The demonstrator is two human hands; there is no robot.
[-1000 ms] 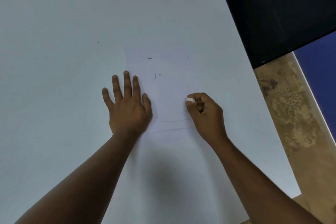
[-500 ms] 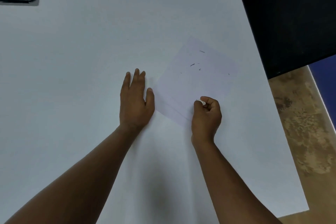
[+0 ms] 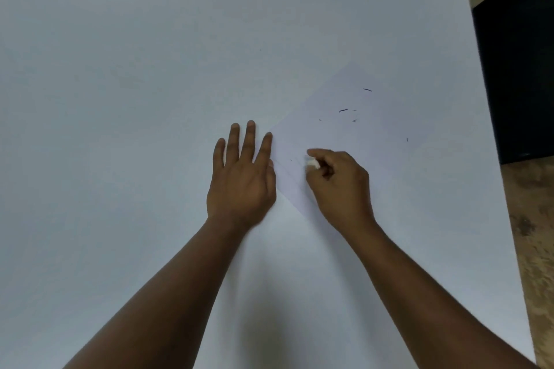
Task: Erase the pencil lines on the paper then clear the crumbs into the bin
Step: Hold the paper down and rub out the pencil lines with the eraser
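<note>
On the white worktop the paper lies turned like a diamond, with dark crumbs scattered over its far half. The left hand lies flat with fingers straight, at the paper's left corner. The right hand pinches a small white eraser against the sheet; any bin is out of view.

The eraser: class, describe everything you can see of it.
The eraser is a small white block, mostly hidden, only one end showing. The right hand pinches it between curled fingertips and thumb, holding it down on the pale paper near the sheet's left corner. Its material and exact shape are too blurred to tell.
</note>
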